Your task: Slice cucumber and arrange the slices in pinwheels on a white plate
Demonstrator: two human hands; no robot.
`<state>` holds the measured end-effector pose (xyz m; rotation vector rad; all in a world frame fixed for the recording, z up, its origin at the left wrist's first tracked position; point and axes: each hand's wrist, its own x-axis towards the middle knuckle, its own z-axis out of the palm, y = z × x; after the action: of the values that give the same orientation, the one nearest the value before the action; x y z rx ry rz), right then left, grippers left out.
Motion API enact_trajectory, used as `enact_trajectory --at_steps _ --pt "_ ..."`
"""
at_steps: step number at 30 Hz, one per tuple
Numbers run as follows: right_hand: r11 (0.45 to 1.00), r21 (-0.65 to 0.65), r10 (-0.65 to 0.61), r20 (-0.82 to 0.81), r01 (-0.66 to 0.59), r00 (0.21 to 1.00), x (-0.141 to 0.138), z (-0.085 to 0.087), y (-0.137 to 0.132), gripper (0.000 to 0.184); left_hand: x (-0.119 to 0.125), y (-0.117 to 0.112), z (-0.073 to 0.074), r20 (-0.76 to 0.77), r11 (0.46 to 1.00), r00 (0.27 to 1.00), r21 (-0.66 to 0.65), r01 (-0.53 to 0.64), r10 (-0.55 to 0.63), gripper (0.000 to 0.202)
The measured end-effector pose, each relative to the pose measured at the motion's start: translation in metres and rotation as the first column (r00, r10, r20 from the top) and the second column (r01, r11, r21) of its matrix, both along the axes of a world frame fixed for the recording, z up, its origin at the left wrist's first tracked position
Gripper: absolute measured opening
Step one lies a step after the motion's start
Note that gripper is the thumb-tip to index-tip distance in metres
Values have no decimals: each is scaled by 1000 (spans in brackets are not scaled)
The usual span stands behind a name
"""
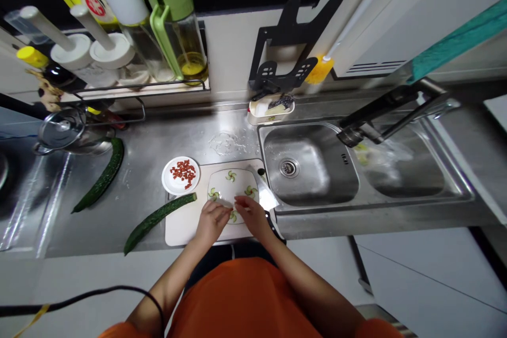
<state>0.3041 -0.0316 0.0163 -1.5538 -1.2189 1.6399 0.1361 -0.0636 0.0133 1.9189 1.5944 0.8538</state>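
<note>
Both hands are over a white square plate (240, 178) on a pale cutting board (178, 229). Small groups of curved green slices (231, 175), apparently cucumber, sit near the plate's sides. My left hand (213, 219) is at the plate's lower left, thumb and fingertips pinched together. Close beside it, my right hand (250, 214) has its fingers drawn together over the plate. Whatever either pinch holds is too small to make out. A knife with a broad blade (268, 196) lies at the board's right, partly under the plate. One cut cucumber (158, 220) rests across the board's left edge.
A round white plate (168, 182) of small red pieces (184, 171) stands behind the cut cucumber. Another cucumber (103, 177) lies farther left by a steel pot (63, 129). The double sink (312, 169) and faucet (356, 129) are right. An oil bottle (190, 47) stands on the rack.
</note>
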Motion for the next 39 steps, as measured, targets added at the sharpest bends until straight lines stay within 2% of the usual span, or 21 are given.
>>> enact_trajectory --at_steps 2,4,7,10,15,21,31,39 --pt "970 200 96 214 -140 972 7 -6 -2 17 -2 -1 -4 19 1000 1000 -29 -1 2 11" --pt "909 320 153 343 -268 927 11 -10 -3 13 -4 -2 -7 22 999 1000 -54 5 -4 11" --pt "833 387 196 459 -394 866 11 -15 -7 13 -5 -4 -12 11 997 1000 -69 28 -27 13" --pt "805 380 223 517 -456 826 8 -16 -10 14 -5 -5 -17 -4 995 998 -75 62 -62 14" --pt "809 333 269 523 -484 809 8 -16 -11 14 -2 -9 -22 -61 994 994 -65 90 -94 15" --pt "826 303 280 511 -475 813 10 -19 -12 14 2 -11 -24 -150 997 987 -57 55 -63 14" --pt "795 293 298 574 -532 762 8 -19 -12 14 4 -11 -24 -177 997 982 -54 50 -59 12" --pt "798 282 302 578 -533 758 5 -24 -13 14 4 -11 -20 -184 996 981 -75 52 -65 12"
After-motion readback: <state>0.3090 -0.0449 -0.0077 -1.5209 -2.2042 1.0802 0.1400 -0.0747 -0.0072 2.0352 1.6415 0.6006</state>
